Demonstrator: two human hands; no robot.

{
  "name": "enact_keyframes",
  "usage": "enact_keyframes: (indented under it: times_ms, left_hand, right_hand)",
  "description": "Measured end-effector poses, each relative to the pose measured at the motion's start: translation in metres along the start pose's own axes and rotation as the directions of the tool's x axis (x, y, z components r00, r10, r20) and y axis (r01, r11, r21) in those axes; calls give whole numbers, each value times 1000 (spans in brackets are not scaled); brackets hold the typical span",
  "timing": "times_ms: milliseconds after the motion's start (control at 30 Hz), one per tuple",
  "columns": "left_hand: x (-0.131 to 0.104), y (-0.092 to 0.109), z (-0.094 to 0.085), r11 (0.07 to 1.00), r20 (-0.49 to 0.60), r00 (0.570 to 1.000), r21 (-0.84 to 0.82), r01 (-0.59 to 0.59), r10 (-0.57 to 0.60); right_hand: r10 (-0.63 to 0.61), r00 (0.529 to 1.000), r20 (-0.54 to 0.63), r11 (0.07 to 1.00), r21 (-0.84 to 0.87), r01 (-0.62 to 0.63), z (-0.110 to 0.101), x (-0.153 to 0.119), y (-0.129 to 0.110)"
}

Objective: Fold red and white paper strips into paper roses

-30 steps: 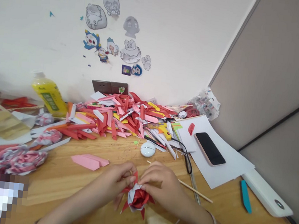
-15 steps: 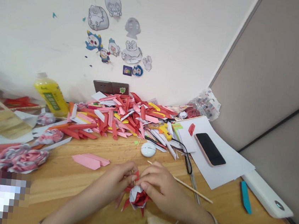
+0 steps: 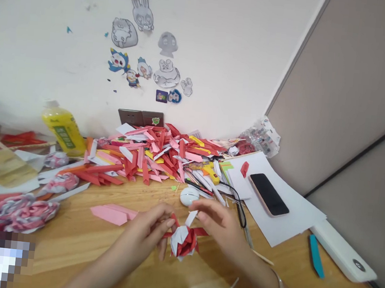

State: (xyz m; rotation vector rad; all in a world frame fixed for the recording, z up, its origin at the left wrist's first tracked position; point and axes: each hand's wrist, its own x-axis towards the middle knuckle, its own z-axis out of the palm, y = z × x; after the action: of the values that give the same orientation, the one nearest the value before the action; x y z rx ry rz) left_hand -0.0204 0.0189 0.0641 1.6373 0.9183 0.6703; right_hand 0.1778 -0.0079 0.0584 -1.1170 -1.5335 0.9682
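A red and white folded paper flower hangs low in the centre, with pointed strips sticking out around it. My left hand pinches it by a red strip on its left side. Beside its upper right, my right hand has its fingers apart, close to a white strip that stands up from the flower; whether a fingertip touches the strip is unclear. Pink folded paper lies left of my left hand.
Folded paper strips are heaped along the wall. A yellow glue gun, a white mouse, a phone on white sheets and a teal piece lie about. A yellow bottle stands at left.
My right hand has opened and moved slightly up and right, off the flower's top. The flower has turned, showing the white strip upright. The camera view has tilted up a little.
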Motion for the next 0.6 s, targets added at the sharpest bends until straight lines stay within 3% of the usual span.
enact_keyframes:
  times_ms: [100,233,333,467,600]
  left_hand:
    - [-2,0,0,998,-50,999,68,-14,18]
    - [-5,5,-1,973,-32,997,226,-56,65]
    - [-7,11,2,946,-26,993,308,-99,112]
    - [-7,13,10,937,-129,980,336,-99,150]
    - [-8,7,15,883,-176,942,431,-185,284]
  right_hand:
    - [94,993,72,989,105,-101,4,1,3]
    - [123,992,29,989,80,-125,9,-1,1]
    - [58,998,-15,998,-31,-59,9,-3,-2]
    - [-66,995,-76,983,-175,51,12,-7,-2]
    - [-150,982,-117,960,-256,116,14,-10,1]
